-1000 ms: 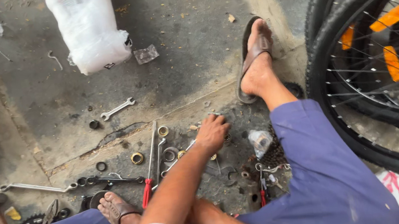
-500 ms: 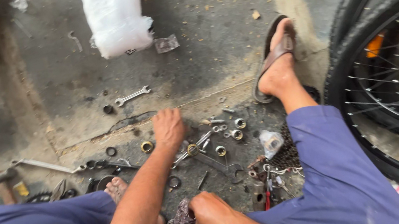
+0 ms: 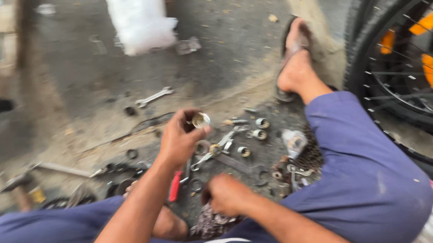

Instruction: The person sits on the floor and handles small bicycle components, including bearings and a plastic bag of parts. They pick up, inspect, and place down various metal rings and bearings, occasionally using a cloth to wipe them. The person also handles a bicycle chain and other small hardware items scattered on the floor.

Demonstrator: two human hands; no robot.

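Bearing cup [image 3: 200,120], a small shiny metal ring, sits pinched at the fingertips of my left hand [image 3: 178,139], lifted above the scattered nuts on the floor, while my right hand [image 3: 226,193], nearer me, is fisted around a greasy rag [image 3: 208,224].

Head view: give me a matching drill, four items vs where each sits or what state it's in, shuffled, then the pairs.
Items:
1. small metal ring part
2. wrench
3. bicycle wheel
4. white plastic bag

Places or states:
A. standing at the right edge, orange reflectors on its spokes
B. lying alone on the bare concrete, beyond the pile of parts
C. pinched in the fingertips of the left hand
D. at the top of the picture, resting on the ground

Pairs: 1-C, 2-B, 3-A, 4-D
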